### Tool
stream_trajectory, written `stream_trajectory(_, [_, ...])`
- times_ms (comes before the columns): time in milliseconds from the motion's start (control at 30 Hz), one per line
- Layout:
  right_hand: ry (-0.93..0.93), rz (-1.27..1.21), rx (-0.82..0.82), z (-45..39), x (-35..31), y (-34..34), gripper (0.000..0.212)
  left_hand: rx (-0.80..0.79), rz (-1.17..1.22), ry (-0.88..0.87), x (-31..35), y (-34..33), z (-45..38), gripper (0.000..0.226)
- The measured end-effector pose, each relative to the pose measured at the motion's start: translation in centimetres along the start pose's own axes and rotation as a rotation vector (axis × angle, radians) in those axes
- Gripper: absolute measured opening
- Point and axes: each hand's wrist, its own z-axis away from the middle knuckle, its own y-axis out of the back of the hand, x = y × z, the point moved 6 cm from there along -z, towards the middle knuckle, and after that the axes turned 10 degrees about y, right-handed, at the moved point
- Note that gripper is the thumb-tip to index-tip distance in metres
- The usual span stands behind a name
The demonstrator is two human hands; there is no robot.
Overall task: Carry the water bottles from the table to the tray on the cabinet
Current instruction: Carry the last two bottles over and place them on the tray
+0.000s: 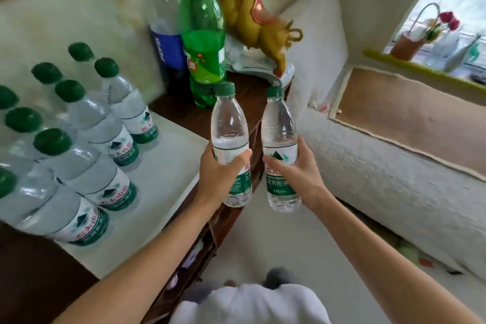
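Note:
My left hand [223, 176] grips a clear water bottle [230, 126] with a green cap around its label, holding it upright just past the right edge of the dark wooden cabinet [181, 113]. Beside it, my right hand [297, 173] grips a second upright water bottle [280, 129] above the floor. On the cabinet lies a white tray [168, 166], and several green-capped water bottles [105, 137] stand in rows on its left part. The tray's right part is bare.
A tall clear bottle with a blue label [165, 31] and a large green soda bottle [203, 42] stand at the cabinet's back, next to a golden animal statue [257, 21]. A white sofa [368, 166] fills the right side. Pale floor [263, 239] lies below.

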Motion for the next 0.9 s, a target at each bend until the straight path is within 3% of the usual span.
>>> stream_trajectory(200, [0.124, -0.013, -0.428, -10.5, -1.4, -7.8, 0.048, 0.286, 0.108, -0.084, 2.0, 4.1, -3.1, 0.048])
stream_trajectory(367, [0.166, -0.070, -0.772, -15.2, -2.4, -14.0, 0.049, 0.682, 0.214, -0.069, 2.3, 6.8, -2.8, 0.046])
stream_trajectory(567, [0.213, -0.094, -0.997, -15.9, -2.5, -19.0, 0.050, 1.098, 0.229, -0.051, 0.8, 8.6, 0.3, 0.049])
stream_trajectory(700, [0.271, -0.114, -1.065, -15.1, -3.1, -20.4, 0.054, 1.210, 0.202, -0.044, -0.4, 9.0, 2.0, 0.054])
stream_trajectory(900, [0.334, -0.112, -1.065, -13.9, -2.7, -20.8, 0.060, 1.166, 0.122, -0.099, -0.2, 8.9, 1.8, 0.065])
